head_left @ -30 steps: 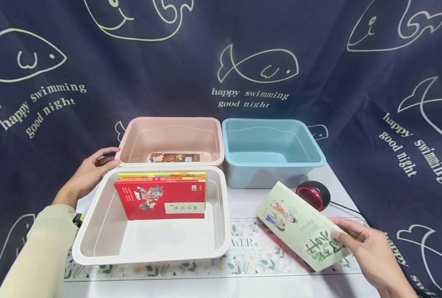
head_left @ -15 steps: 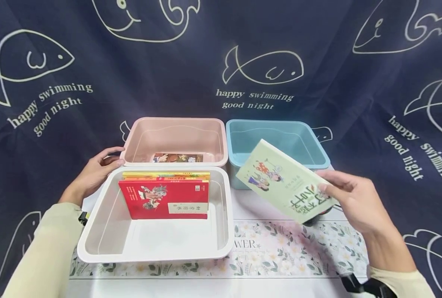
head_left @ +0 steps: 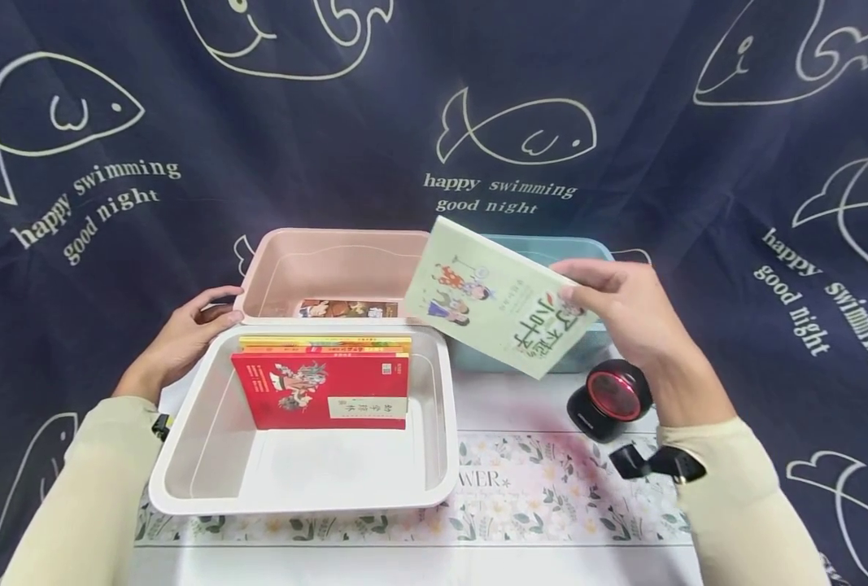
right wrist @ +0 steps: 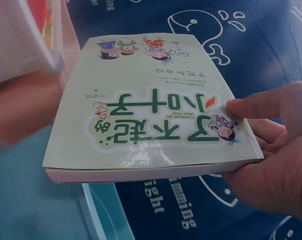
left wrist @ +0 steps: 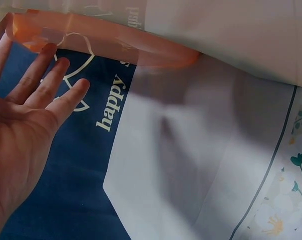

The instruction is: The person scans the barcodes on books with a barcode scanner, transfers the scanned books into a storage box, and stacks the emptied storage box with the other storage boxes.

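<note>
A pale green book (head_left: 499,297) with Chinese characters and cartoon children on its cover is pinched at one edge by my right hand (head_left: 627,317). In the head view it is held tilted in the air, overlapping the pink bin's right side and the blue bin. The right wrist view shows the thumb (right wrist: 251,107) on the cover and the other fingers underneath. My left hand (head_left: 192,334) touches the left outer side of the pink bin (head_left: 346,252), near its front corner. In the left wrist view that hand (left wrist: 28,125) has fairly straight fingers.
In front stands a white bin (head_left: 316,480) with a red book (head_left: 324,391) and several yellow-edged books upright behind it. A brown-covered book (head_left: 349,309) lies inside the pink bin. The blue bin (head_left: 587,248) stands at the back right. A black round device (head_left: 609,399) sits on the table.
My right hand has lifted the green book from low on the right and carried it left and up, over the bins. My left hand has stayed at the pink bin.
</note>
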The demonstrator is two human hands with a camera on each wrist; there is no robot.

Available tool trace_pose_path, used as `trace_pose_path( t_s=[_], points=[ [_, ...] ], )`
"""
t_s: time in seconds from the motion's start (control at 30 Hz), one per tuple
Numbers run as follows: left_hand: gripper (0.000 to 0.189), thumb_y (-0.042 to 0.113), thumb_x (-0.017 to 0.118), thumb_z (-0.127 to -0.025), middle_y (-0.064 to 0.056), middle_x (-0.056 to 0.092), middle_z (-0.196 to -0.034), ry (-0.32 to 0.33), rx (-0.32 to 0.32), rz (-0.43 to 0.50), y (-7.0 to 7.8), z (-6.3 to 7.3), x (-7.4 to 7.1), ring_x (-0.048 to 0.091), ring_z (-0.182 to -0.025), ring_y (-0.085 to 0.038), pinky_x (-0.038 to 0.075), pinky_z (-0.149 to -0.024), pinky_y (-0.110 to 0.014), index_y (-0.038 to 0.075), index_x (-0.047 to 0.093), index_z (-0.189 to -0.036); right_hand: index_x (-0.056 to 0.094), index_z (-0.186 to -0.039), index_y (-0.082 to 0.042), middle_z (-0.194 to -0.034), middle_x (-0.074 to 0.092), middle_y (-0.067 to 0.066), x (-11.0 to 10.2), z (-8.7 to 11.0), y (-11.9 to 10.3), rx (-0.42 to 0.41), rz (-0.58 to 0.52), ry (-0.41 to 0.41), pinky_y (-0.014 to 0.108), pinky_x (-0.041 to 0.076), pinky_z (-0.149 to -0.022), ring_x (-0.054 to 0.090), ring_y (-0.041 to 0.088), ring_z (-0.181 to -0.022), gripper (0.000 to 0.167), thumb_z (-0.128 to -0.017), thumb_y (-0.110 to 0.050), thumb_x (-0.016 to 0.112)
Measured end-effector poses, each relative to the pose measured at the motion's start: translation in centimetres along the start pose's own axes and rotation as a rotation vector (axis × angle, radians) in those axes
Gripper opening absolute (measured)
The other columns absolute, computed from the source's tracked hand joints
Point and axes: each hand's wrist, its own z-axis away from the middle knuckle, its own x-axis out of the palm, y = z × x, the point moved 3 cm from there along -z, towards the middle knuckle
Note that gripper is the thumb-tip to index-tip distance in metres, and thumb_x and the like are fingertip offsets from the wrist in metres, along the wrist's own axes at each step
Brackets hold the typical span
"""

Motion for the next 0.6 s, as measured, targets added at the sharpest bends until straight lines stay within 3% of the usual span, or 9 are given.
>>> trace_pose_path(
  t_s=[0.3,0.6],
  points=[
    [0.059,0.034,0.066,-0.092,0.014,0.057,-0.117,-0.009,0.013,0.028,0.1,0.1,0.1,0.062,-0.096,0.002,0.056,-0.076,-0.021,0.026,0.041,-0.144,0.071,-0.11,-0.004,-0.089,0.075,0.007,3.6,-4.7,-2.0,-0.023,-0.079,-0.043,0.03,0.057,-0.068,0.072,0.021,-0.077,0.025,-0.086,0.001,0.066],
    [0.061,0.038,0.065,-0.091,0.013,0.055,-0.119,-0.008,-0.008,0.016,0.0,0.2,0.0,0.061,-0.096,0.003,0.055,-0.077,-0.021,0.028,0.039,-0.145,0.071,-0.11,-0.009,-0.098,0.074,0.01,7.2,-8.7,-4.2,-0.083,-0.069,-0.132,0.033,0.056,-0.077,0.073,0.025,-0.084,0.026,-0.087,0.0,0.065]
  ],
)
